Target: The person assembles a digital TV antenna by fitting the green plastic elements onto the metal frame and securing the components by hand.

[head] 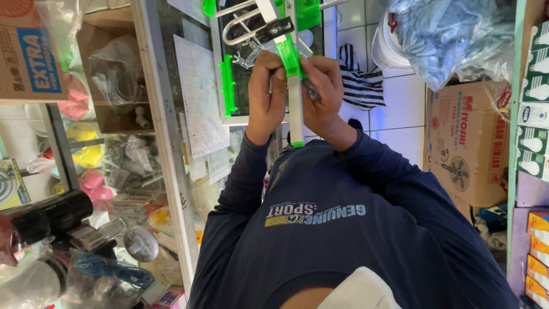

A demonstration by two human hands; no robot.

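Currently, this is the state of the work:

- I am holding the antenna frame (295,123), a pale metal boom with green plastic fittings, upright in front of my chest, above the floor and resting on nothing.
- My left hand (266,86) is closing around the boom just beside the green clip (290,57), thumb pressing toward that clip.
- My right hand (321,94) is curling shut on the other side of the boom, pinching a small grey metal part (311,90) against it; I cannot tell what kind of part it is.
- A bent metal loop (240,28) and a green side bracket (227,86) are projecting from the frame toward the counter.
- Risk, in my judgement: the small part is sitting only between fingertips, so a slackening pinch could be dropping it onto the tiles, among the clutter.
- Risk: pressing hard on the green clip could be cracking it or bending the thin boom.
- Risk: the loop is standing near the glass display counter (166,143); a swing of the frame could be striking the glass or the paper sheet (200,97) hanging on it.
- Below, a white tiled floor (400,103) is carrying a striped cloth (363,86) and a white bucket (386,51).
- To my right, a cardboard box (466,143), a blue plastic bag (452,34) and stacked bulb cartons (534,114) are crowding the narrow shop aisle.
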